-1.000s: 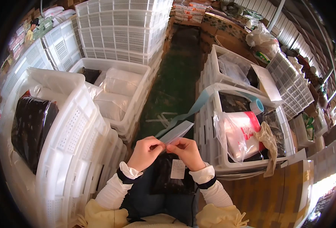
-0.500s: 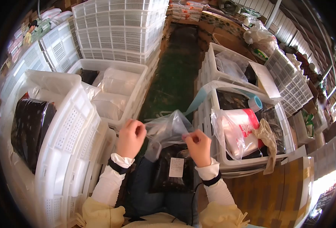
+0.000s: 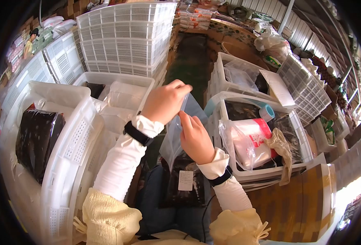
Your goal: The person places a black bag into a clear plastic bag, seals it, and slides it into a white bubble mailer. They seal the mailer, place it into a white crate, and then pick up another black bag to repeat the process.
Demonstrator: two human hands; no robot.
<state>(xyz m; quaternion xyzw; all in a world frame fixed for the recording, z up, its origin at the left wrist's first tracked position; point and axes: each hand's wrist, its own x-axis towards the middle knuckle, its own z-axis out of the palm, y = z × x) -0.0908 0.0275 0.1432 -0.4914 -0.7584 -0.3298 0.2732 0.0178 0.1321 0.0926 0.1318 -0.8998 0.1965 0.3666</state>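
Observation:
A clear plastic bag (image 3: pixel 174 143) stands on my lap, its lower part filled with something dark and a white printed label (image 3: pixel 185 180) on its front. The loose upper film is pulled up tall and narrow. My left hand (image 3: pixel 163 103) is closed at the top of this film, back of the hand toward me. Slightly lower and to the right, my right hand (image 3: pixel 197 140) pinches the film with thumb and forefinger, its other fingers curled. Both hands are above the dark filled part.
White plastic crates (image 3: pixel 78 134) with wrapped packages stand at left, a tall crate stack (image 3: pixel 127 36) behind them. On the right, another crate (image 3: pixel 254 173) holds a white-and-red plastic pack (image 3: pixel 247 143), a blue tape roll (image 3: pixel 267 112) and a beige glove (image 3: pixel 281 149). Farther back left is a person (image 3: pixel 29 44).
My left hand has moved up and to the right, and my right hand slightly up and left. The bag's mouth, spread between them before, is now drawn upward and narrower.

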